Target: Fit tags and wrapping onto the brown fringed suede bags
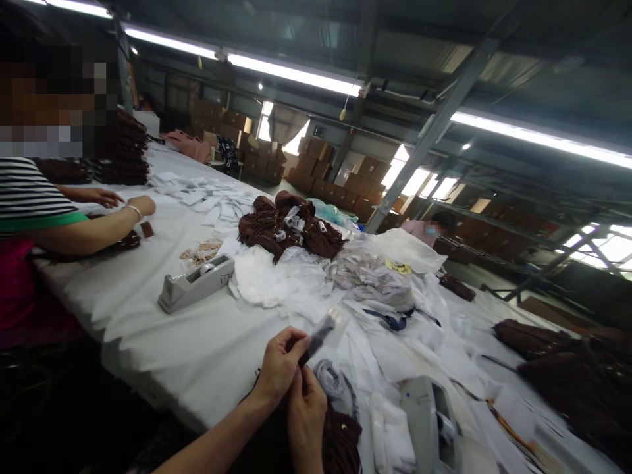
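My left hand pinches a narrow dark strip in what looks like a clear plastic sleeve, which points up and away from me. Just below it, my right hand is closed with its fingertips at the strip's lower end. Under my hands lies a dark brown bundle with stringy edges, partly hidden by them. A coiled pale tape or cord sits just beyond my right hand. To its right stands a grey tape dispenser.
A second grey tape dispenser stands ahead on the white-covered table. Brown bundles, plastic bags and white slips lie beyond. At left a co-worker's hands are over the table. Dark brown goods lie right.
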`<state>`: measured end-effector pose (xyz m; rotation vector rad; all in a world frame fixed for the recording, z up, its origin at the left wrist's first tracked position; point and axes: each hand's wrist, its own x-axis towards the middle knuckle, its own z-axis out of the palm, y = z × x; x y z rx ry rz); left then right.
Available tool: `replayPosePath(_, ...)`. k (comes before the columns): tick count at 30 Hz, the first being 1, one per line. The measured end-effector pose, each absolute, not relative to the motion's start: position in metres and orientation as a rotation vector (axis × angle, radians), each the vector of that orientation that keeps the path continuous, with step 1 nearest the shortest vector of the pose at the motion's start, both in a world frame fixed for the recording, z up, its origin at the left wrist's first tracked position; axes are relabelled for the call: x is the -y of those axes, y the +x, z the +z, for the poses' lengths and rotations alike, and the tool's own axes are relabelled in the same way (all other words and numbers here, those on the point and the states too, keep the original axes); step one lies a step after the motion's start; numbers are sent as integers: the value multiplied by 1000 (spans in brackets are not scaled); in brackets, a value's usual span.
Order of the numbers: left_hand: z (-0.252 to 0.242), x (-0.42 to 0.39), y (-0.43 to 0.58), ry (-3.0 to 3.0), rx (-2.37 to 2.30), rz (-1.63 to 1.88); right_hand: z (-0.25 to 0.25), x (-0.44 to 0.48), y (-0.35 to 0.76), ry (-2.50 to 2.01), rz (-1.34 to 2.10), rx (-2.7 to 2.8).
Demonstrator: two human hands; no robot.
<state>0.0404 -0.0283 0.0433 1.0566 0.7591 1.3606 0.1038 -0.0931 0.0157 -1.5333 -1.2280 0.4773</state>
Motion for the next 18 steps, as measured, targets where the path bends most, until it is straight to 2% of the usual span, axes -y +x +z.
replayPosePath(3, 30, 27, 38, 1158, -813, 1290, 16, 86, 107, -1534, 545, 1106)
replayPosePath(7, 12, 28, 30, 1327, -892, 1143, 12, 78, 115, -1438, 825, 842)
replayPosePath(14, -1, 20, 18, 1551, -839, 1207, 25, 74, 138, -1038, 1389, 368)
replayPosePath(18, 2, 14, 15, 1621, -750, 1165, 38, 69, 146, -1044, 1380, 469)
